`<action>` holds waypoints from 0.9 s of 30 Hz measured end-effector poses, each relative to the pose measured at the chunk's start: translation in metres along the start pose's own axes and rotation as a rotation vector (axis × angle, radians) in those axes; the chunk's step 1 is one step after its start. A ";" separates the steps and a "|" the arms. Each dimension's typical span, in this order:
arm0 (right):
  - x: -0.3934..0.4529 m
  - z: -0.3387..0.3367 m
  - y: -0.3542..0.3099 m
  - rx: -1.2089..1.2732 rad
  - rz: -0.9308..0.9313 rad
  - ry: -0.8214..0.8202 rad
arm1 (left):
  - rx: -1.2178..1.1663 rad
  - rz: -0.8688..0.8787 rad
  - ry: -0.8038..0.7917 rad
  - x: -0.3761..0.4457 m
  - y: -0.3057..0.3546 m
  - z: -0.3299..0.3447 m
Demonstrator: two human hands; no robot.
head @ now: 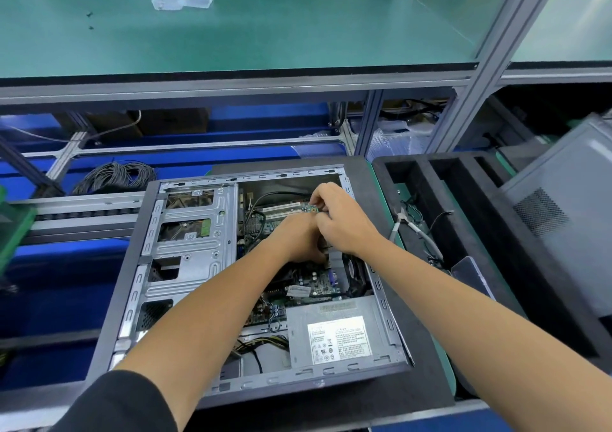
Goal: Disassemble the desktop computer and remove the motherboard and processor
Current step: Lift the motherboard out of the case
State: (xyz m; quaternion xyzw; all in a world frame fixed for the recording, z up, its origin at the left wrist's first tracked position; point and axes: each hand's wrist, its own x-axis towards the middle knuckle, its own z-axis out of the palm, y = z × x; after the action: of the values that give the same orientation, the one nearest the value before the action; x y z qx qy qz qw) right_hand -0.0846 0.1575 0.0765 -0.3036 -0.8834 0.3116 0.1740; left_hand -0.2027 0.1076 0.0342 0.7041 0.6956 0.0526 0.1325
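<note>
An open desktop computer case (132, 249) lies on its side on a black mat. Its green motherboard (311, 281) sits in the right half, with white expansion slots (281, 208) at the far end. Both hands are inside the case over the board. My right hand (344, 219) pinches the far right edge of the motherboard by the slots. My left hand (299, 239) lies just below it, fingers curled down onto the board; what they hold is hidden. The processor is not visible. A grey power supply (337, 335) with a white label fills the near right corner.
A metal drive cage (188, 243) takes up the case's left half. A black foam tray (463, 219) with cables stands to the right, and a grey case side panel (569, 233) leans beyond it. A coil of black cable (116, 175) lies at the back left. A green shelf (231, 31) is overhead.
</note>
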 end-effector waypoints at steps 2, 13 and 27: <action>0.000 0.000 0.001 0.023 0.030 0.030 | -0.038 -0.021 0.013 -0.003 -0.001 -0.001; 0.004 0.004 -0.003 -0.141 0.096 -0.019 | 0.030 -0.066 0.035 -0.006 -0.006 -0.004; 0.001 0.003 -0.001 -0.081 0.057 -0.052 | 0.037 -0.114 -0.074 -0.001 -0.002 0.009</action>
State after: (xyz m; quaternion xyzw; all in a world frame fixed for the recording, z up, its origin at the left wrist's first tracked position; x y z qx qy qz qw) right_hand -0.0872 0.1563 0.0753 -0.3272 -0.8906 0.2880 0.1298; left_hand -0.2023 0.1060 0.0250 0.6672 0.7300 0.0058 0.1478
